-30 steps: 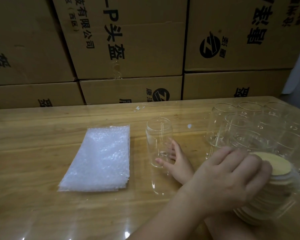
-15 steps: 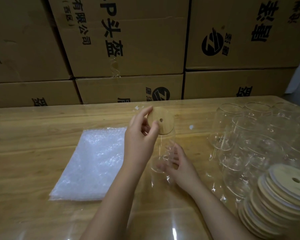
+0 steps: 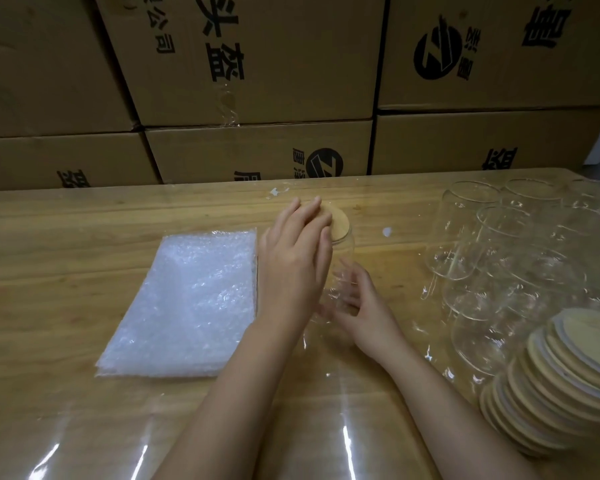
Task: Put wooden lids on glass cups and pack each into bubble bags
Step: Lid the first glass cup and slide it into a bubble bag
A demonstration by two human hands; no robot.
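A clear glass cup [image 3: 344, 261] stands upright at the table's middle. A round wooden lid [image 3: 339, 220] lies on its mouth. My left hand [image 3: 293, 261] rests over the lid, fingers flat on top and thumb at its near edge. My right hand [image 3: 362, 308] wraps the cup's base from the right. A flat stack of bubble bags [image 3: 187, 299] lies just left of the cup. Several empty glass cups [image 3: 499, 254] stand grouped at the right. A leaning stack of wooden lids [image 3: 568, 386] sits at the near right.
The wooden table [image 3: 66, 237] is covered with a clear glossy sheet. A wall of stacked cardboard boxes [image 3: 257, 64] runs along the table's far edge. White specks [image 3: 387, 232] lie on the table behind the cup.
My left hand took a lid from the stack at the right, carried it across, and has set it down on the cup's mouth. My right hand stayed at the cup's base.
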